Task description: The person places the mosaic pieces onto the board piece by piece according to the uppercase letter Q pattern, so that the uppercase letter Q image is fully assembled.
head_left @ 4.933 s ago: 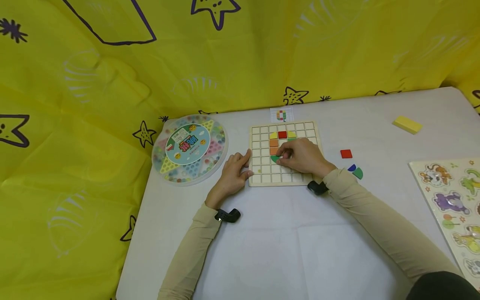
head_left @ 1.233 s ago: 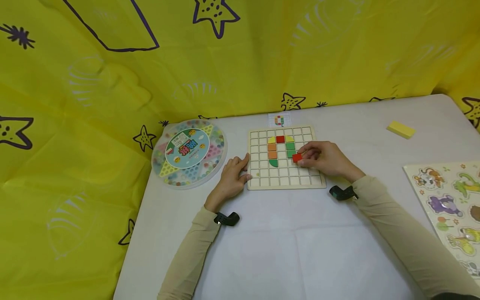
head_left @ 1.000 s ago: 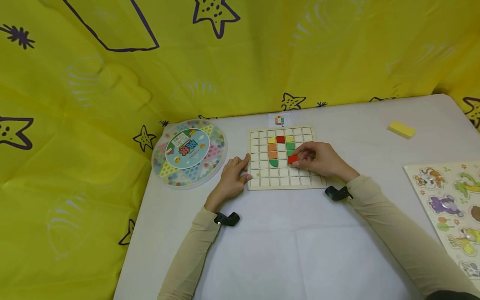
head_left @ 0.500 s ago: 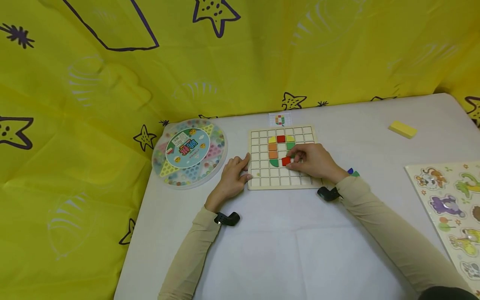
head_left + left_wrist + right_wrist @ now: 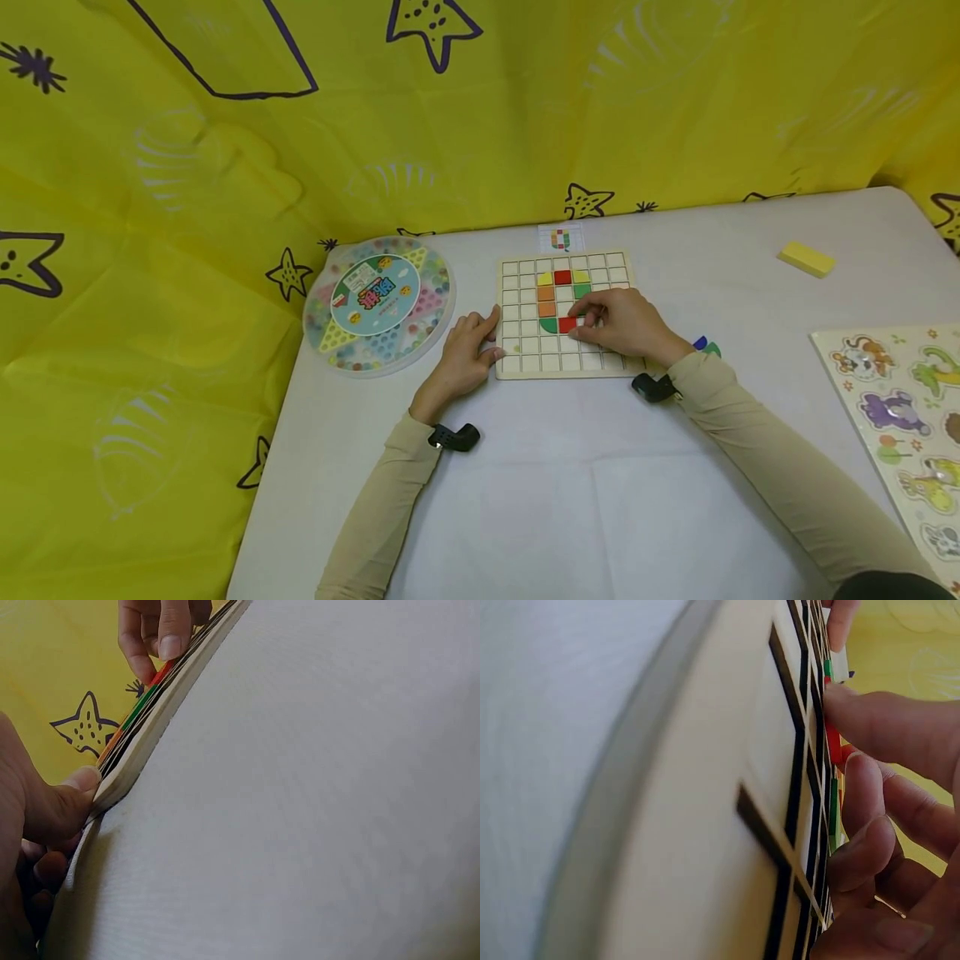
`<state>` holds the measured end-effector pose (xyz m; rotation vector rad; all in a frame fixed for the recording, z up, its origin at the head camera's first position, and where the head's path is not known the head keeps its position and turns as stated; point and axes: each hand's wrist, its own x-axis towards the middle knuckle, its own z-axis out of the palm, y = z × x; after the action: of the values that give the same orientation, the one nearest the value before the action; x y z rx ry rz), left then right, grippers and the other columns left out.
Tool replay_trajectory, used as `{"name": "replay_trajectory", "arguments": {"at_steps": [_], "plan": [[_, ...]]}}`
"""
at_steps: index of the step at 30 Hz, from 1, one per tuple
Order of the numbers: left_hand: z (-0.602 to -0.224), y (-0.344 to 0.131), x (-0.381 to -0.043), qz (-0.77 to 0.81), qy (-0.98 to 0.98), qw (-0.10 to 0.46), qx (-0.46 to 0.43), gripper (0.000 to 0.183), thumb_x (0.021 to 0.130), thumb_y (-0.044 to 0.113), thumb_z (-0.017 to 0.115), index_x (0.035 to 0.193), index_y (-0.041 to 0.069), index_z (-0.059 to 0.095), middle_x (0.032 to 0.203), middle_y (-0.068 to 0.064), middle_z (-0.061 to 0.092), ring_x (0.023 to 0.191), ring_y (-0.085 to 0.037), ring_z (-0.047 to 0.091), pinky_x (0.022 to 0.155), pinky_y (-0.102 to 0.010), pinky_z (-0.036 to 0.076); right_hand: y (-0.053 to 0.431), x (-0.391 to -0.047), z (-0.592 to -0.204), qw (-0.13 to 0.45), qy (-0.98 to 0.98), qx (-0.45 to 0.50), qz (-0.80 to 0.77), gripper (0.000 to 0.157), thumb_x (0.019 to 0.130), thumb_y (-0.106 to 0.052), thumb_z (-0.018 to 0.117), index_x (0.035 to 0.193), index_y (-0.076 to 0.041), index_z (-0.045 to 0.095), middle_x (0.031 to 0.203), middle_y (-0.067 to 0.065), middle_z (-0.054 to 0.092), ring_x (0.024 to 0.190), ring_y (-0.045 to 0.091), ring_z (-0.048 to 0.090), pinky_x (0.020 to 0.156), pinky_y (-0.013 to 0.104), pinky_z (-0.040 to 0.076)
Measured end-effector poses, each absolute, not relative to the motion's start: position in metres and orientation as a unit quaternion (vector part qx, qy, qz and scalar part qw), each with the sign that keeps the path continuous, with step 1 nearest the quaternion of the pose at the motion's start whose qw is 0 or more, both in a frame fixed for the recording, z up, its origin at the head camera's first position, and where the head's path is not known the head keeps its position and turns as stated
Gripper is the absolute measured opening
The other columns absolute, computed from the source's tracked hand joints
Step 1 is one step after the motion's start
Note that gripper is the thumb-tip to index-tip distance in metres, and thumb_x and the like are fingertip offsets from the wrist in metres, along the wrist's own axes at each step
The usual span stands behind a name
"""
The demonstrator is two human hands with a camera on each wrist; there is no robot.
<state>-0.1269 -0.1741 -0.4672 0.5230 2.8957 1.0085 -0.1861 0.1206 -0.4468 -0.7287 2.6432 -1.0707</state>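
Observation:
A wooden grid board lies flat on the table. My left hand rests at its left side, index finger and thumb touching the edge; the thumb lies over the corner in the left wrist view. With thumb and index finger, my right hand pinches a red square tile at the cell just right of a green quarter-round tile. In the right wrist view the red tile shows between the fingers. Yellow, red, orange and green tiles form a ring above, its lower right partly hidden by my hand.
A small pattern card lies behind the board. Blue and green pieces sit beside the right sleeve. A round marble-game box stands left, a yellow block back right, and an animal puzzle at far right.
Since the earliest frame, my right hand let go of the green quarter-round tile and took the red square from the table. It has carried the tile left across the board and lowered it. My left hand stayed.

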Motion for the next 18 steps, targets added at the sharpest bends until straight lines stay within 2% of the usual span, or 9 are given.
{"name": "replay_trajectory", "arguments": {"at_steps": [7,18], "plan": [[-0.468,-0.174,-0.127,0.326,0.931,0.025,0.165,0.069,0.100,0.013,0.070,0.160,-0.002,0.042,0.102,-0.008,0.054,0.093,-0.023,0.040,0.087,-0.035,0.028,0.119,-0.186,-0.446,0.092,0.896,-0.244,-0.360,0.018,0.091,-0.018,0.083,0.107,-0.008,0.081,0.078,0.000,0.066,0.070,0.016,0.055,0.066,0.030,0.040],[-0.468,-0.174,-0.128,0.324,0.931,0.020,0.166,0.069,0.099,0.013,0.071,0.160,-0.002,0.042,0.101,-0.008,0.054,0.093,-0.023,0.041,0.087,-0.035,0.029,0.137,-0.183,-0.438,0.092,0.898,-0.223,-0.367,0.021,0.091,-0.022,0.083,0.107,-0.009,0.081,0.083,0.001,0.068,0.078,0.019,0.058,0.071,0.028,0.044]]}}
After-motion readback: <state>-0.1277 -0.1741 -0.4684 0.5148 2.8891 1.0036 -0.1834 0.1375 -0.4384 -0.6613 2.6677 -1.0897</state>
